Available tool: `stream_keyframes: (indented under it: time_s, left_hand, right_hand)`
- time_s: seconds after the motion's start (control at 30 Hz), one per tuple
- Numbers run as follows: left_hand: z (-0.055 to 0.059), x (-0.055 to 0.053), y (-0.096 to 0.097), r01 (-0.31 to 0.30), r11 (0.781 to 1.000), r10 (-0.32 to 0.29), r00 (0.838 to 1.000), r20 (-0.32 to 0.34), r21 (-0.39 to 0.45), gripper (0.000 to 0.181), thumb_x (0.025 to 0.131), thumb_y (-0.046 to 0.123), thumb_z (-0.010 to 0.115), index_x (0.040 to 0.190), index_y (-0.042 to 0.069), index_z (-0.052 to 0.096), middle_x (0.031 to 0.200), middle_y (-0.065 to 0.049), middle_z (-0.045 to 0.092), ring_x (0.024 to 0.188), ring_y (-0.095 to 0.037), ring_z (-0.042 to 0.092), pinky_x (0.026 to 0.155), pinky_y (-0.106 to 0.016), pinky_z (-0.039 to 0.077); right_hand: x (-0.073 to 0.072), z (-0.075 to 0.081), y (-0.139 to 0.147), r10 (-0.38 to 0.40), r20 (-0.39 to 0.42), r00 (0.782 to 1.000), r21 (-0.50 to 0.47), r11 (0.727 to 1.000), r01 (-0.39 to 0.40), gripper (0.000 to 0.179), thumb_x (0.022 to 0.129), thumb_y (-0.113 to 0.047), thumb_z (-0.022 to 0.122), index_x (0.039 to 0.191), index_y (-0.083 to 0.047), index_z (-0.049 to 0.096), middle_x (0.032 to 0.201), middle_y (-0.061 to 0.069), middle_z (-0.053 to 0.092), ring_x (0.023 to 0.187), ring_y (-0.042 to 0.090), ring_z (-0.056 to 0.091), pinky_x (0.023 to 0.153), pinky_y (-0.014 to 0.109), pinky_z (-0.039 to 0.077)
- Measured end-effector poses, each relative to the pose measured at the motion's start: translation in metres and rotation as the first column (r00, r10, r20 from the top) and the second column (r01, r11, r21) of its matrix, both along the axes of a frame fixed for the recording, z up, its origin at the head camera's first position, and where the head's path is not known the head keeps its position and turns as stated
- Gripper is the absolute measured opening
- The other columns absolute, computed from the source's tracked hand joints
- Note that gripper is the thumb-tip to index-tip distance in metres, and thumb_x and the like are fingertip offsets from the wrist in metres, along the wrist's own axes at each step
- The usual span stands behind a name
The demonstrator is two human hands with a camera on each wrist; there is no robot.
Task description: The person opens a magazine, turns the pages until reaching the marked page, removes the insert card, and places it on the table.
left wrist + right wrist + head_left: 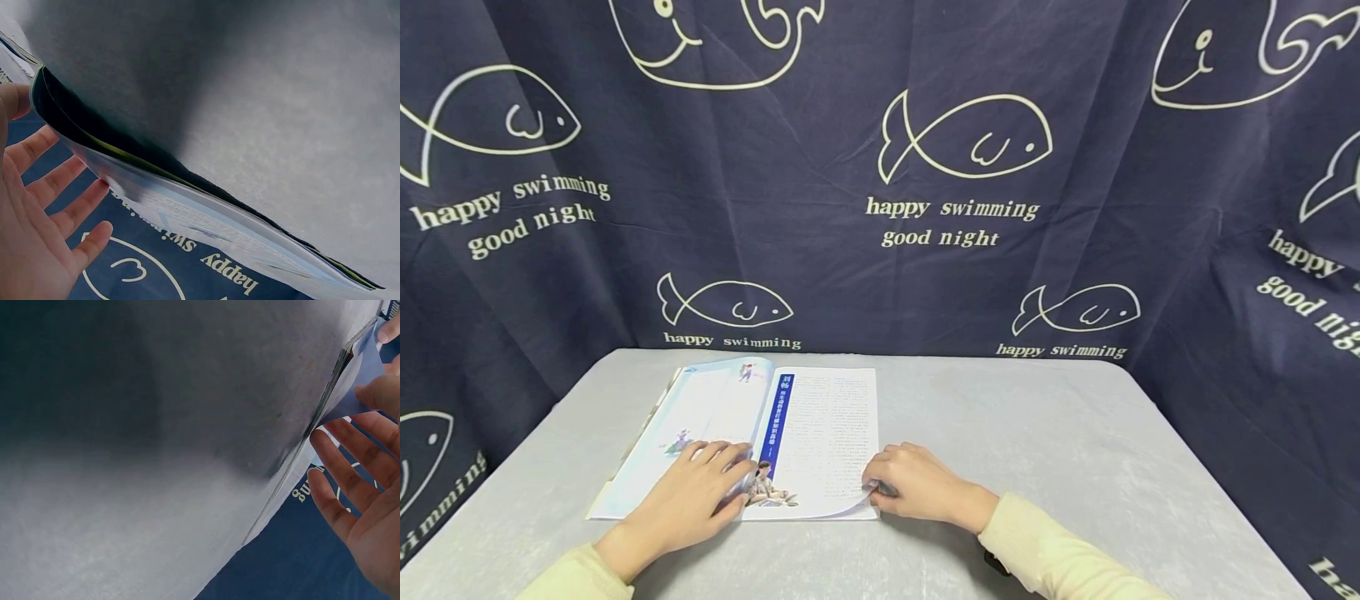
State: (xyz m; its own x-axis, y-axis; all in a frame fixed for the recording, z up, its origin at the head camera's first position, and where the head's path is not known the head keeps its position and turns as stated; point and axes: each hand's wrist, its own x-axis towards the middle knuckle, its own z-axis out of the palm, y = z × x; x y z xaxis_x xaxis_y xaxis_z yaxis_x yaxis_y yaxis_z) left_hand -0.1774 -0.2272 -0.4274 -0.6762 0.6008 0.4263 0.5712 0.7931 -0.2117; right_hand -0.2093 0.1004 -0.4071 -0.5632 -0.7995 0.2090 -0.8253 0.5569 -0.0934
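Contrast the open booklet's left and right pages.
The left page is pale blue with small cartoon figures; the right page is white with a dark blue title strip. The left hand rests on the left page, while the right hand pinches the right page's lifted lower corner. Both belong to the same booklet.

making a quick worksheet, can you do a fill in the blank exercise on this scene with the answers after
The left hand rests on the ____ page of the open booklet.
The right hand pinches the lower right ____ of the other page.
The table beneath the booklet is ____.
Words on the curtain read "happy ____, good night".

Missing words: left; corner; grey; swimming.
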Motion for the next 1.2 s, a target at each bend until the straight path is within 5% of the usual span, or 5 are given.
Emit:
stream_keyframes:
  time_s: [1.2]
  left_hand:
    - [0.0027,0.0013,0.0046,-0.011,1.000,0.010,0.999,0.038,0.024,0.058,0.071,0.071,0.054,0.106,0.025,0.064,0.103,0.002,0.062,0.089,-0.023,0.056,0.077,-0.043,0.041]
  right_hand:
    - [-0.0049,0.0049,-0.0035,0.014,-0.156,0.988,-0.134,0.990,-0.035,0.005,0.080,-0.023,0.064,0.080,-0.022,0.069,0.080,-0.013,0.066,0.072,0.002,0.057,0.062,0.017,0.040]
